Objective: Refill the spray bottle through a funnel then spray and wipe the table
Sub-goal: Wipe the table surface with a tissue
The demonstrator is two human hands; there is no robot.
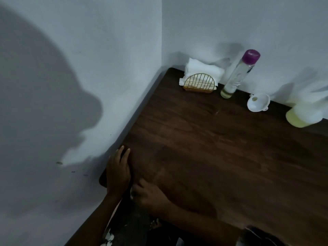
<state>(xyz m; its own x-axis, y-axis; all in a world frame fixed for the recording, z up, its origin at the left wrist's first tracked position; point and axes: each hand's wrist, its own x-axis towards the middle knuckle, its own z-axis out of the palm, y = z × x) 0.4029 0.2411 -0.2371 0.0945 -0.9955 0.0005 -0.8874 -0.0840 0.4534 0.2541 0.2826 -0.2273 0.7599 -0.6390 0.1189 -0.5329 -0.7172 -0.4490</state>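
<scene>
Wood table [195, 139]: one funnel [258, 102], one spray bottle [307, 110]; left hand [119, 173] flat; right hand [148, 192] pinching tissue [132, 194], perhaps.

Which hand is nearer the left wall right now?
Left. The left hand lies on the table edge right beside the wall; the right hand sits just to its right, further from the wall.

The spray bottle [305, 112] is blurred at the right edge, its top smeared and partly cut off. The right hand [148, 193] curls over a white scrap [132, 192], mostly hidden beneath it and impossible to identify.
</scene>
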